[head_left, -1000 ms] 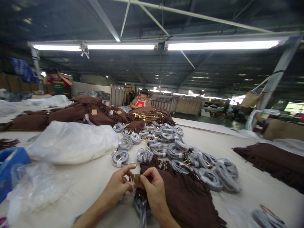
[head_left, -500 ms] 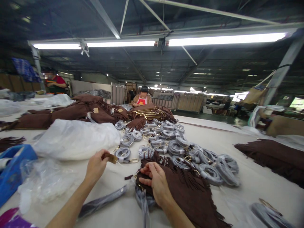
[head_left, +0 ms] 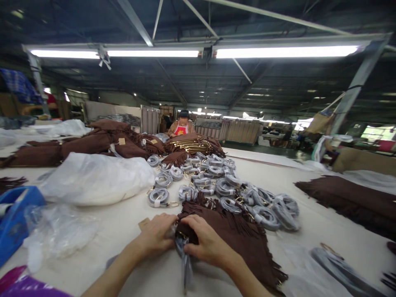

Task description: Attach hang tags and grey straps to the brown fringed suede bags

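Note:
A dark brown fringed bag (head_left: 238, 243) lies on the table before me, with a grey plastic-wrapped strap (head_left: 185, 268) at its near left end. My right hand (head_left: 207, 243) curls round that end, fingers over the edge and thumb by the strap. Against the same end, my left hand (head_left: 159, 235) has its fingers bent together; what they pinch is hidden. A tan paper tag (head_left: 144, 224) pokes out behind the left hand. Close beyond lie several coiled straps (head_left: 159, 198) in grey wrapping with gold clips.
Brown bags (head_left: 83, 144) are heaped at the back left, near a crumpled white plastic bag (head_left: 99, 177). A blue tape dispenser (head_left: 21, 218) stands left. More brown fringed pieces (head_left: 346, 200) lie right. Across the table sits a co-worker (head_left: 182, 126).
My left hand has moved right to the bag's end, leaving hold of the tag. My right hand has closed in on the bag's edge. The view has shifted slightly.

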Demonstrator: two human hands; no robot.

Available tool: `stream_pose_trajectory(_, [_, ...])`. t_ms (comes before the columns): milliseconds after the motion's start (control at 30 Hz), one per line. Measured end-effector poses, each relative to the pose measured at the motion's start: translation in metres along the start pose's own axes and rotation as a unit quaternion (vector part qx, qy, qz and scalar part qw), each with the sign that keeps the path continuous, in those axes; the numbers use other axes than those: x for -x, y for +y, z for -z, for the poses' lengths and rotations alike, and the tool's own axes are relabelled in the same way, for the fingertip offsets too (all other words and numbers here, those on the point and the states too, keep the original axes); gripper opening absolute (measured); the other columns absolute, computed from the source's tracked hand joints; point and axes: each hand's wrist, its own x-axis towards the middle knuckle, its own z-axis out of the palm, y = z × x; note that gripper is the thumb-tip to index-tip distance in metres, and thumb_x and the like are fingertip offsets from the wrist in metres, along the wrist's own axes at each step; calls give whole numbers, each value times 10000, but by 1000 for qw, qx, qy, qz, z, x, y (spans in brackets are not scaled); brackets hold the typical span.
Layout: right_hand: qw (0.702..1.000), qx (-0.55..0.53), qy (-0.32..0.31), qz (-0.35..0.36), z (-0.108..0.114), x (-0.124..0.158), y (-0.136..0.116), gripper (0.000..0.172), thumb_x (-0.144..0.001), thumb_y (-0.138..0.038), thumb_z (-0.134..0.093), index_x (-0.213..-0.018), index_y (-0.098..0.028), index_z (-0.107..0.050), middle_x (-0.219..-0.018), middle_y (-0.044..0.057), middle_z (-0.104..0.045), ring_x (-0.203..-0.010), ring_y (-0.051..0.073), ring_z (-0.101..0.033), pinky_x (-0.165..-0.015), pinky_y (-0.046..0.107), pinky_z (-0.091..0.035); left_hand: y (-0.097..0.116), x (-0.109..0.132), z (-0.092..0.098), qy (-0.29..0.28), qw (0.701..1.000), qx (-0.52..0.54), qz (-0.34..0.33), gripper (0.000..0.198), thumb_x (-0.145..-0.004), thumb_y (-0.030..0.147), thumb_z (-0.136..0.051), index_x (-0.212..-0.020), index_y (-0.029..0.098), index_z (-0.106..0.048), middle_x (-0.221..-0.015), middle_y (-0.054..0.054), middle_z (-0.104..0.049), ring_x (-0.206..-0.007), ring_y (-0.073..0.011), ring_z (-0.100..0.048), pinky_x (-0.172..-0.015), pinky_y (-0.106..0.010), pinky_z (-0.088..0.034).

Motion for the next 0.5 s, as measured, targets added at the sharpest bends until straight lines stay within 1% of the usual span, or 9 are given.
stream_pose_trajectory(67, [998,35,-43,-3,2,9,1,688,-651,-90,-617,-1330,-156,-521,-1386,126,-490,-1294,254,-422,-1118,380,-319,-4,-2,-5,-3,1000,-17,18,363,-746,152,-537,-1084,212,-654,-1084,-108,-690,-1017,-314,-600,-859,-377,-408])
stream_pose_trajectory(133, [994,69,-80,-38,7,20,3,789,-658,-80,-607,-1424,-126,-421,-1498,149,-369,-1389,255,-317,-1166,374,-245,-7,-5,-3,-6,1000,-13,17,351,-749,106,-469,-1002,225,-682,-993,-89,-713,-954,-288,-623,-807,-342,-409])
stream_pose_trajectory(200, [984,126,-91,-82,13,31,5,840,-644,-67,-613,-1452,-125,-387,-1535,162,-308,-1414,281,-277,-1175,392,-229,-7,-7,3,-22,1000,6,-10,360,-712,81,-449,-929,228,-696,-892,-62,-719,-871,-250,-630,-762,-302,-409])
stream_pose_trajectory(233, [979,159,-85,-97,16,36,5,834,-645,-58,-606,-1449,-135,-397,-1532,164,-316,-1406,293,-295,-1168,401,-247,-7,-7,7,-30,999,17,-28,365,-692,74,-440,-901,225,-698,-856,-52,-716,-834,-233,-627,-742,-285,-408])
stream_pose_trajectory(300, [966,221,-73,-108,19,46,4,771,-672,-27,-555,-1424,-154,-442,-1488,161,-393,-1360,298,-377,-1133,405,-314,-4,-7,13,-45,997,31,-57,349,-667,74,-422,-836,211,-696,-790,-39,-703,-766,-208,-611,-702,-264,-401])
stream_pose_trajectory(400, [952,284,-59,-97,17,58,-4,702,-698,8,-501,-1382,-149,-486,-1413,168,-476,-1289,299,-459,-1066,401,-389,3,-4,17,-81,993,34,-75,291,-645,84,-411,-732,201,-663,-707,-14,-673,-691,-182,-582,-652,-244,-386])
stream_pose_trajectory(433, [949,297,-42,-96,14,62,-9,645,-714,6,-497,-1340,-150,-520,-1375,167,-509,-1256,300,-487,-1035,399,-410,6,-3,17,-92,992,34,-79,276,-651,89,-410,-724,201,-652,-702,-7,-669,-688,-178,-580,-653,-241,-387])
stream_pose_trajectory(467, [948,303,-17,-99,9,65,-14,539,-753,-12,-489,-1267,-153,-567,-1310,160,-557,-1197,292,-533,-991,388,-433,9,-1,17,-97,991,31,-82,269,-660,95,-411,-735,200,-646,-714,-5,-671,-699,-176,-583,-661,-239,-392])
stream_pose_trajectory(500, [947,301,10,-110,2,67,-21,398,-810,-44,-471,-1167,-159,-605,-1204,143,-618,-1106,272,-589,-928,364,-459,13,0,17,-95,992,26,-82,264,-667,104,-417,-765,198,-643,-744,-6,-678,-722,-179,-591,-676,-241,-399])
